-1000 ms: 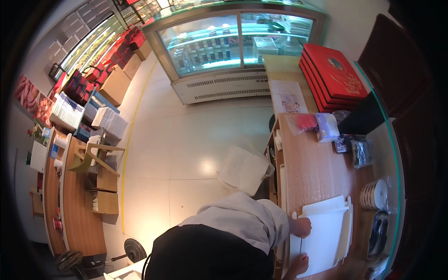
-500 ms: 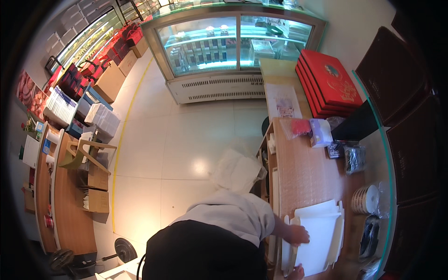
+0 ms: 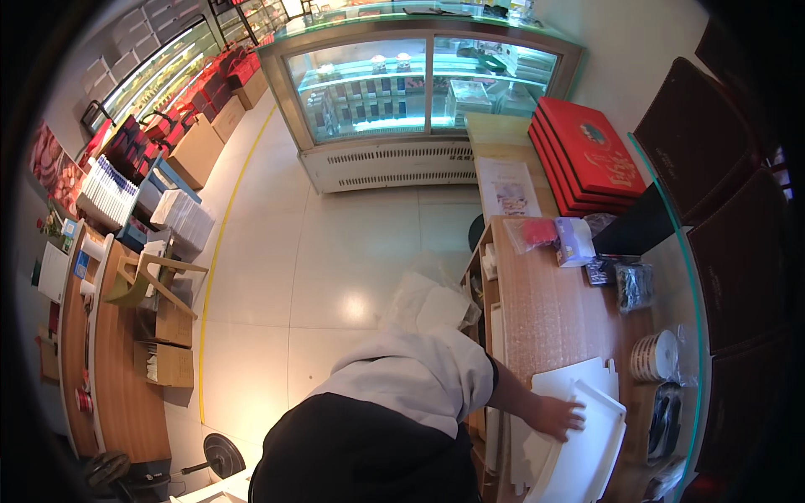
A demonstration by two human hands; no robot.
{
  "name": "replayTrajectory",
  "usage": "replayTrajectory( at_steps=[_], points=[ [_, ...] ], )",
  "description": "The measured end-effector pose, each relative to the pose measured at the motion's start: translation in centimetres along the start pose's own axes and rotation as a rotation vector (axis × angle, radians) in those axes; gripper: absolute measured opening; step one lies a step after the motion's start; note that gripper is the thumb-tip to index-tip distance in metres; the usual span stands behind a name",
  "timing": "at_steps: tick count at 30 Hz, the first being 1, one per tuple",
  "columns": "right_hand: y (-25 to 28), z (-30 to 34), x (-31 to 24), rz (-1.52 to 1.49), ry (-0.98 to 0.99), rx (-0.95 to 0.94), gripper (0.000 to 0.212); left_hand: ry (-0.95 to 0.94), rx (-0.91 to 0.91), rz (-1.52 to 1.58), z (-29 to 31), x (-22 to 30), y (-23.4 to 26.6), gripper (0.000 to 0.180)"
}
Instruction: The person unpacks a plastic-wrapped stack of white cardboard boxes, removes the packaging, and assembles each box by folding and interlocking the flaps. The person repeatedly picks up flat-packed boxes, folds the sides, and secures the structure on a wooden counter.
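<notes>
My left hand (image 3: 557, 417) reaches over the wooden counter and rests on a white cardboard box piece (image 3: 591, 440). Its fingers are slightly bent and spread across the white surface. The box piece is tray-like, with a raised edge along its right side, and lies at a slant. Beneath it are flat white cardboard sheets (image 3: 567, 379) with notched edges. My right hand is out of view; the lower part of the box piece runs toward the bottom edge of the picture.
Red gift boxes (image 3: 587, 155) are stacked at the counter's far end, near a tissue pack (image 3: 575, 241). A ribbon roll (image 3: 656, 356) stands by the glass edge at right. A plastic bag (image 3: 432, 300) lies on the floor beside the counter. Beyond is a lit display case (image 3: 377, 159).
The top white cardboard piece has turned to a slant, and its raised edge now shows. My left hand has shifted right onto it. My right hand has left the view at the bottom.
</notes>
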State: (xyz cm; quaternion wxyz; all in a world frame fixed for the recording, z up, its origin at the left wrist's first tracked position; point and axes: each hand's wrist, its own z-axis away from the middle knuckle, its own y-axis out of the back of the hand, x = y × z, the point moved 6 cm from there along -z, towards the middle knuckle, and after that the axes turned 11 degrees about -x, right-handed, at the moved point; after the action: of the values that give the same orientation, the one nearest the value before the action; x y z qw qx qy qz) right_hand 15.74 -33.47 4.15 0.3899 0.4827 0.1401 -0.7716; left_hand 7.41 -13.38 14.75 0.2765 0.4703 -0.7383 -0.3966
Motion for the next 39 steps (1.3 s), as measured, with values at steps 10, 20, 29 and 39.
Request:
replayTrajectory(
  at_steps=[10, 20, 29, 39],
  points=[
    [-0.7, 2.8, 2.0, -0.008, 0.026, -0.048, 0.03, 0.259, -0.181, 0.134, 3.5, 6.5, -13.9, 0.01],
    [-2.1, 6.2, -4.3, 1.048, 0.695, 0.188, 0.026, 0.082, -0.293, -0.001, 4.6, 5.6, -8.6, 0.01],
    [1.0, -0.9, -0.4, 1.194, 0.388, -0.142, 0.027, 0.539, -0.64, 0.473, 4.0, 0.7, -12.8, 0.015],
    [-1.6, 0.5, -3.6, 0.97, 0.634, 0.137, 0.009, 0.017, -0.444, 0.149, 3.9, 2.1, -8.8, 0.006]
  ],
)
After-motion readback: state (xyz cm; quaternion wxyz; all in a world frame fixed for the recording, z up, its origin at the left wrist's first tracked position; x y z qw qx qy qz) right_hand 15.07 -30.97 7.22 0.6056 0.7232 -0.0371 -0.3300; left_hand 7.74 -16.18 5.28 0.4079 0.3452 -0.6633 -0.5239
